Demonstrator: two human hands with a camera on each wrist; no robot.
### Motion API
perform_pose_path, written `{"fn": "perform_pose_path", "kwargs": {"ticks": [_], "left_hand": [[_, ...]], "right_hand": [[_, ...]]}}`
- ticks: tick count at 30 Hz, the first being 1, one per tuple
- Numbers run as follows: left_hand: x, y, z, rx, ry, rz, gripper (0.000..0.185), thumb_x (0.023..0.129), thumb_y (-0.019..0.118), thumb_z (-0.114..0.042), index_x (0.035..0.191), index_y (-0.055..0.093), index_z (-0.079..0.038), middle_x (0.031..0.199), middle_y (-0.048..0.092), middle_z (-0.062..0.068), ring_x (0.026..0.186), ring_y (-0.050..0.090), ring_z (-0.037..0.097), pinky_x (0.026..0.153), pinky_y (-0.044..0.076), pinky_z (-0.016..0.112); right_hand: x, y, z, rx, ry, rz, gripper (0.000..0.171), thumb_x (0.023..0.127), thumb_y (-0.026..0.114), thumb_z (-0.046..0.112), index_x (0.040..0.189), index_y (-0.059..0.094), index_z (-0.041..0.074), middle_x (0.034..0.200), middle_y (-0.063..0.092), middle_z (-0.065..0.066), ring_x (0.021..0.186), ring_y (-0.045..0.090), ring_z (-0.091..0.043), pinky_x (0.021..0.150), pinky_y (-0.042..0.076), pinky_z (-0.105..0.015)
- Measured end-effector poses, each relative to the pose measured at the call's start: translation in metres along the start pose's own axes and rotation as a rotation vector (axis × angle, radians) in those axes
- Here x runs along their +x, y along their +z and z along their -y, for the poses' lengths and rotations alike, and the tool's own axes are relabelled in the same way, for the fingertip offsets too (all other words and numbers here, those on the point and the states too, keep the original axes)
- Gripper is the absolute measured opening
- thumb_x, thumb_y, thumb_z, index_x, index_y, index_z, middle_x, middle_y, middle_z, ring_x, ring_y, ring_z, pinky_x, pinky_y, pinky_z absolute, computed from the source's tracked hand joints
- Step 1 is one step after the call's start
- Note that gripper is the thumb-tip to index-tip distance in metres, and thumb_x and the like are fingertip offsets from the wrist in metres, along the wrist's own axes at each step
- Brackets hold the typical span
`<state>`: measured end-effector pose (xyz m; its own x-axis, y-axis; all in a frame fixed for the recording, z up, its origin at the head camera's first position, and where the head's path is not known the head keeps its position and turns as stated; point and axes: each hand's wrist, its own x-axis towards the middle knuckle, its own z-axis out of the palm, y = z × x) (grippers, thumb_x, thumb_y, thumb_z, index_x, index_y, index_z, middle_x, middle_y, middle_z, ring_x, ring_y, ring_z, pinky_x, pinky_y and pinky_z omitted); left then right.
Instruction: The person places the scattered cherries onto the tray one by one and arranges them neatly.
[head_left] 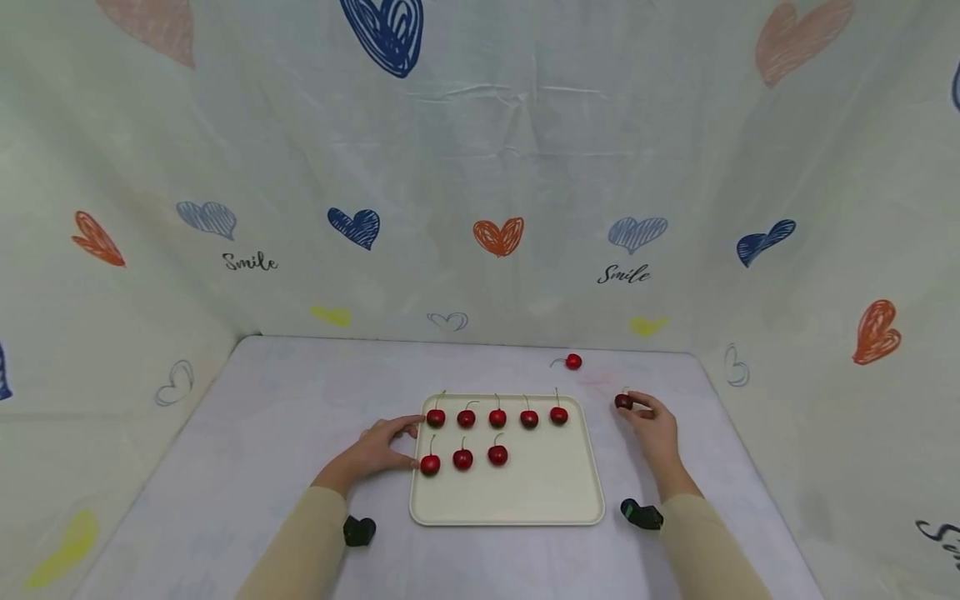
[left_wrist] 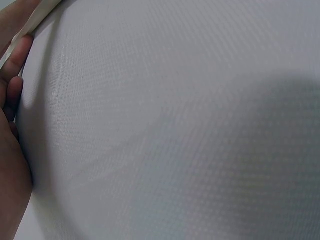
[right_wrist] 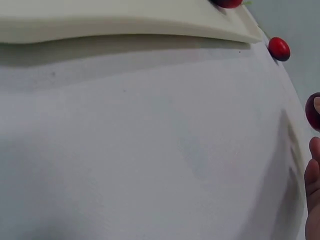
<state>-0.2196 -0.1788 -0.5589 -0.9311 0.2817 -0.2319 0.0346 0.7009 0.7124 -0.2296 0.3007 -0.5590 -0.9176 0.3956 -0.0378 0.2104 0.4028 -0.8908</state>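
The right hand (head_left: 654,427) pinches a dark red cherry (head_left: 623,402) between thumb and fingertips, low over the worktop (head_left: 285,433), just to the right of the cream tray (head_left: 540,492). In the right wrist view the same cherry (right_wrist: 313,111) shows at the edge of the frame against a fingertip, and the tray's (right_wrist: 125,25) rim lies well off to that hand's left. Beyond the right hand and a little to its left, a brighter loose cherry (head_left: 573,361) lies alone on the worktop, apart from the tray; the right wrist view shows it (right_wrist: 278,48) past the tray's corner.

The left hand (head_left: 378,450) rests on the worktop against the tray's left edge, fingers spread and fairly straight, its fingertips touching the rim; it grips nothing. The left wrist view shows its fingers (left_wrist: 15,60) lying along the rim (left_wrist: 35,20). Just to the right of its fingertips, inside the tray, stand eight cherries in two rows: five in the far row, from the nearest (head_left: 436,417) to the last (head_left: 558,415), and three in the near row, starting with one (head_left: 430,465) almost at the thumb. The part of the tray nearest the person is bare.

A pale cloth backdrop (head_left: 480,167) printed with hearts stands behind the worktop.
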Motion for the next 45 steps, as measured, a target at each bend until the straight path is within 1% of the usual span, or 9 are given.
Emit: {"fn": "perform_pose_path", "kwargs": {"ticks": [3,7,13,21,26,29,33,38,45], "left_hand": [[0.000,-0.001,0.000,0.003,0.003,-0.005,0.076,0.071,0.088,-0.030,0.139,0.054,-0.023,0.104,0.054,-0.014,0.106,0.043,0.017,0.098,0.033,0.054],[0.000,-0.002,0.000,0.005,0.006,-0.008,0.076,0.071,0.088,-0.030,0.139,0.054,-0.023,0.103,0.054,-0.013,0.106,0.043,0.018,0.099,0.031,0.054],[0.000,-0.001,0.001,-0.014,0.018,-0.005,0.077,0.070,0.088,-0.030,0.139,0.054,-0.021,0.103,0.054,-0.013,0.108,0.044,0.019,0.101,0.030,0.057],[-0.005,-0.002,-0.001,-0.024,0.009,-0.004,0.077,0.070,0.088,-0.030,0.138,0.055,-0.021,0.102,0.054,-0.014,0.108,0.044,0.018,0.101,0.029,0.058],[-0.006,-0.003,-0.002,-0.015,0.026,-0.003,0.076,0.071,0.088,-0.029,0.139,0.054,-0.020,0.104,0.054,-0.013,0.108,0.044,0.019,0.100,0.029,0.059],[-0.005,-0.002,0.000,-0.019,0.016,-0.006,0.076,0.070,0.088,-0.028,0.138,0.055,-0.022,0.104,0.053,-0.014,0.107,0.043,0.017,0.099,0.030,0.057],[-0.004,-0.001,0.002,-0.038,0.007,-0.009,0.076,0.070,0.088,-0.028,0.138,0.055,-0.023,0.104,0.053,-0.015,0.106,0.043,0.016,0.096,0.034,0.052],[-0.005,0.000,0.002,-0.048,0.013,-0.008,0.076,0.069,0.089,-0.029,0.138,0.056,-0.023,0.104,0.053,-0.013,0.106,0.043,0.017,0.097,0.034,0.053],[-0.005,0.001,0.004,-0.043,-0.012,-0.012,0.076,0.069,0.089,-0.030,0.137,0.056,-0.025,0.106,0.052,-0.012,0.107,0.043,0.018,0.095,0.037,0.052]], "right_hand": [[-0.007,0.004,0.004,0.034,-0.006,0.015,0.039,0.088,0.074,0.016,0.124,0.064,0.007,0.095,0.059,-0.009,0.078,0.052,-0.013,0.059,0.046,-0.020],[-0.021,0.010,0.008,0.062,-0.011,0.049,0.040,0.086,0.075,0.014,0.124,0.064,0.006,0.090,0.060,-0.009,0.073,0.056,-0.009,0.059,0.047,-0.021],[-0.040,0.015,0.016,0.096,-0.031,0.093,0.041,0.086,0.076,0.013,0.124,0.064,0.007,0.087,0.061,-0.007,0.072,0.061,-0.015,0.060,0.048,-0.023],[-0.066,0.027,0.031,0.105,-0.101,0.171,0.039,0.084,0.076,0.007,0.122,0.066,0.006,0.099,0.062,-0.012,0.079,0.059,-0.013,0.066,0.048,-0.021],[-0.076,0.039,0.035,0.130,-0.128,0.230,0.039,0.081,0.078,0.001,0.118,0.068,0.006,0.104,0.062,-0.011,0.079,0.060,-0.015,0.066,0.049,-0.022],[-0.082,0.046,0.037,0.140,-0.159,0.268,0.039,0.079,0.078,-0.001,0.117,0.069,0.005,0.108,0.061,-0.009,0.081,0.059,-0.014,0.065,0.050,-0.023],[-0.087,0.054,0.037,0.139,-0.204,0.315,0.038,0.078,0.078,-0.003,0.114,0.069,0.004,0.107,0.060,-0.008,0.079,0.059,-0.014,0.065,0.051,-0.023],[-0.089,0.063,0.036,0.132,-0.227,0.371,0.036,0.078,0.080,0.000,0.112,0.070,0.005,0.103,0.059,-0.005,0.078,0.059,-0.014,0.066,0.051,-0.023],[-0.093,0.072,0.033,0.115,-0.261,0.459,0.036,0.078,0.081,0.004,0.112,0.071,0.006,0.111,0.059,-0.008,0.081,0.060,-0.015,0.069,0.052,-0.024]]}}
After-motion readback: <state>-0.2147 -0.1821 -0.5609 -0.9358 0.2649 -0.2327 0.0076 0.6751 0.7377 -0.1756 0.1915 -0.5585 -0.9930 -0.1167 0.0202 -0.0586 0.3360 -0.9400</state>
